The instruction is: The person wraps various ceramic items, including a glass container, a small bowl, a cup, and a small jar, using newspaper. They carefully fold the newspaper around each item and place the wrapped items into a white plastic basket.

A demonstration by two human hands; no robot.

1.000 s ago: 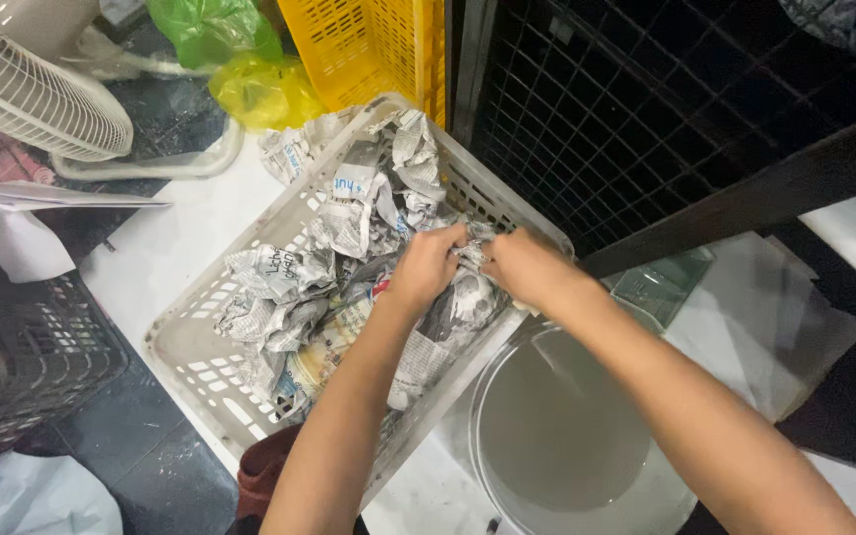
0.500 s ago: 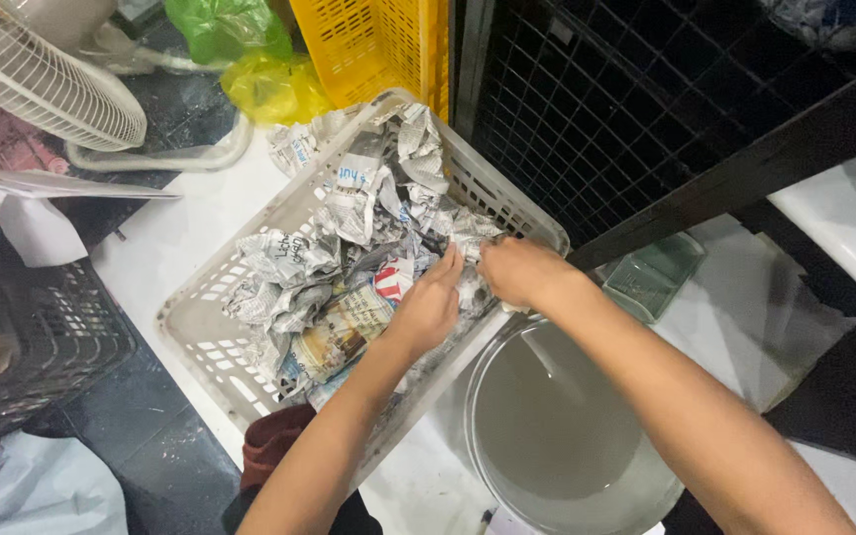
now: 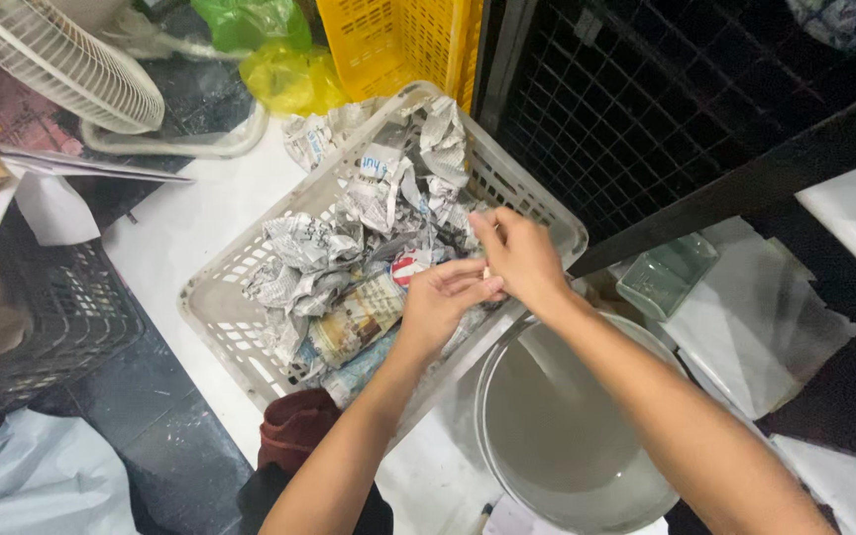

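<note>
From the head camera, both hands meet over the white plastic basket (image 3: pixel 220 307) — the left hand (image 3: pixel 445 300) and right hand (image 3: pixel 519 256) touch fingertips, pinching something small and pale; what it is cannot be told. Crumpled newspaper wads (image 3: pixel 349 258) fill the basket. A grey metal basin (image 3: pixel 567 436) sits just beside it — a yellow crate (image 3: pixel 398 40) stands behind.

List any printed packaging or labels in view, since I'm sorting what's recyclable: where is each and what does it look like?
Crumpled newspaper: grey-white printed wads filling the pale plastic basket.
Printed wrapper: in the basket, just left of the left hand, beige-brown with a picture panel.
Red-and-white printed scrap: above the left hand, below the right hand.
No signs or screens.
</note>
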